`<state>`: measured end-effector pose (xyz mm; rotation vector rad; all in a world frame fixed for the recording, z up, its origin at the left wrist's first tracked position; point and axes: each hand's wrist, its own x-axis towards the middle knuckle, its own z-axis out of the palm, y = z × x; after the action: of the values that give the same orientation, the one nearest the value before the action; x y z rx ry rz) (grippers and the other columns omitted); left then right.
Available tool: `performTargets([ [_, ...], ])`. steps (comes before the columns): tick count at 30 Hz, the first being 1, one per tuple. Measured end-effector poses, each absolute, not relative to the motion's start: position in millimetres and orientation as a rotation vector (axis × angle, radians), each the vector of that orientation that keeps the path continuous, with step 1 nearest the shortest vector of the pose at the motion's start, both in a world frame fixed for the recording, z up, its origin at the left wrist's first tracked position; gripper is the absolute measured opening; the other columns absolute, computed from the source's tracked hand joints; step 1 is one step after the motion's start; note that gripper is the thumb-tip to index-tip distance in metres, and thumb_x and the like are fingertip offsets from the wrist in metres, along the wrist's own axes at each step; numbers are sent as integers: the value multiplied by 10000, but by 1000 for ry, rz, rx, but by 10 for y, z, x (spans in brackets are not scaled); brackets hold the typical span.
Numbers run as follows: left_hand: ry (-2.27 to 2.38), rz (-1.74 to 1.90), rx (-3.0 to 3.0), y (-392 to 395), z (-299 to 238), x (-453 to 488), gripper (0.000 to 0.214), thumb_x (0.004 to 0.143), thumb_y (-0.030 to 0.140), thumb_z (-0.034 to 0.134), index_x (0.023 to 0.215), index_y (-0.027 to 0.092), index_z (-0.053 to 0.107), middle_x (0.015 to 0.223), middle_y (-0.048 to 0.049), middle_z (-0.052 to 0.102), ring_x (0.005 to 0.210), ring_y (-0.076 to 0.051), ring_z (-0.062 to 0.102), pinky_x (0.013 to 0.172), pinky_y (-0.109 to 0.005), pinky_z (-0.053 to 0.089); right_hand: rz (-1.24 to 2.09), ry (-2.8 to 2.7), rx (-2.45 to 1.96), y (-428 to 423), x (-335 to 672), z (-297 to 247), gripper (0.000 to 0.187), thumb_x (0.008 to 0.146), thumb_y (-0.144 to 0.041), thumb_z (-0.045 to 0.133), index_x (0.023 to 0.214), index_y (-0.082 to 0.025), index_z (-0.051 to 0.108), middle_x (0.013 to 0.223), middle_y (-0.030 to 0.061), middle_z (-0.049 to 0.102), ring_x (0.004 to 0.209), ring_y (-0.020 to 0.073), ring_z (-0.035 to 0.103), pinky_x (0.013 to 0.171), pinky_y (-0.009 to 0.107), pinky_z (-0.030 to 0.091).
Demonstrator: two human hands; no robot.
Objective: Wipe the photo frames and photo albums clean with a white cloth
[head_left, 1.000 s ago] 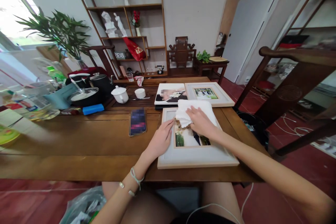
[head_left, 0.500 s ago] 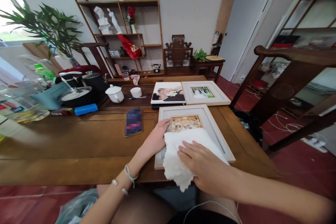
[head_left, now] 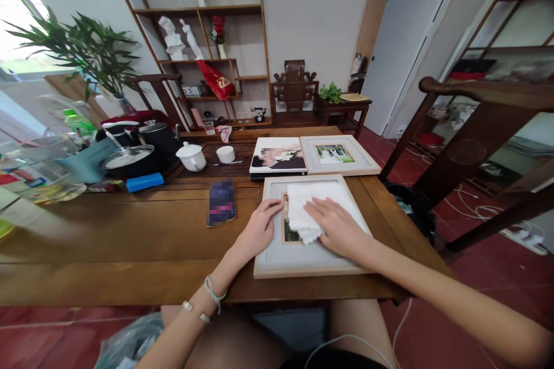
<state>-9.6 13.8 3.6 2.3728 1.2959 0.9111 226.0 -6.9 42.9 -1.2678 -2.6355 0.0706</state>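
free table (head_left: pixel 108 236) left of left hand (head_left: pixel 259 225); phone (head_left: pixel 221 202), far frames (head_left: pixel 337 153), chair (head_left: pixel 476 144) hem in.

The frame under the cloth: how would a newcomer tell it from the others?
On the wooden table, three pictures lie at the near right end. It is the nearest frame, the only one with the left hand on its edge and the right hand pressing a white cloth on it.

A dark rectangular phone (head_left: pixel 221 202) lies on the brown wooden tabletop (head_left: pixel 108 230). Farther back, a white-bordered photograph (head_left: pixel 278 155) touches a pale wooden-framed picture (head_left: pixel 338 154). To their left stand a white lidded teapot (head_left: pixel 191 157) and a white cup (head_left: pixel 225 154), then a black lidded pot (head_left: pixel 130 160) with a blue rectangular block (head_left: pixel 145 181) in front. A leafy green plant (head_left: pixel 82 49) rises behind.
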Motion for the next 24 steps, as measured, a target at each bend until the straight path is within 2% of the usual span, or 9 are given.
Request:
performTargets([
  [3, 1296, 885, 2378, 150, 24, -104, 563, 767, -38, 354, 1225, 159, 615, 1331, -110, 532, 1258, -231, 499, 1120, -437, 370, -76, -2596, -1318, 241, 2325, 388, 656, 677, -1, 472, 1330, -60, 497, 1401, 202, 517, 1371, 308, 388, 1139, 528, 270],
  [7, 1292, 888, 2375, 177, 9, -112, 565, 750, -36, 359, 1200, 164, 635, 1290, -103, 558, 1280, -241, 467, 1127, -464, 352, -46, -2603, -1236, 312, 2380, 346, 641, 680, -7, 460, 1316, -66, 513, 1389, 188, 533, 1377, 296, 378, 1149, 532, 249],
  [12, 1304, 929, 2357, 194, 23, -109, 545, 741, -28, 368, 1151, 176, 665, 1284, -98, 554, 1260, -236, 482, 1117, -454, 363, 169, -2697, -1064, -99, 2375, 415, 683, 655, -35, 466, 1334, -92, 509, 1380, 169, 548, 1366, 286, 397, 1149, 532, 260],
  [17, 1310, 928, 2350, 191, 33, -125, 540, 757, -7, 380, 1196, 162, 645, 1351, -113, 511, 1302, -244, 445, 1133, -464, 335, 256, -2781, -942, -601, 2415, 489, 760, 620, -32, 461, 1377, -107, 473, 1428, 139, 506, 1402, 268, 338, 1173, 501, 236],
  [20, 1267, 943, 2338, 202, 39, -155, 565, 748, 1, 394, 1225, 190, 630, 1388, -90, 496, 1319, -244, 437, 1140, -468, 325, 205, -2755, -965, -622, 2489, 467, 780, 617, -24, 455, 1392, -119, 460, 1425, 139, 511, 1383, 265, 375, 1158, 508, 273],
  [24, 1202, 935, 2335, 225, 14, -195, 593, 770, 22, 403, 1311, 198, 569, 1416, -87, 488, 1350, -244, 414, 1152, -470, 308, 48, -2618, -1036, -290, 2601, 441, 709, 665, -18, 441, 1364, -120, 495, 1386, 152, 548, 1326, 266, 456, 1116, 516, 347],
])
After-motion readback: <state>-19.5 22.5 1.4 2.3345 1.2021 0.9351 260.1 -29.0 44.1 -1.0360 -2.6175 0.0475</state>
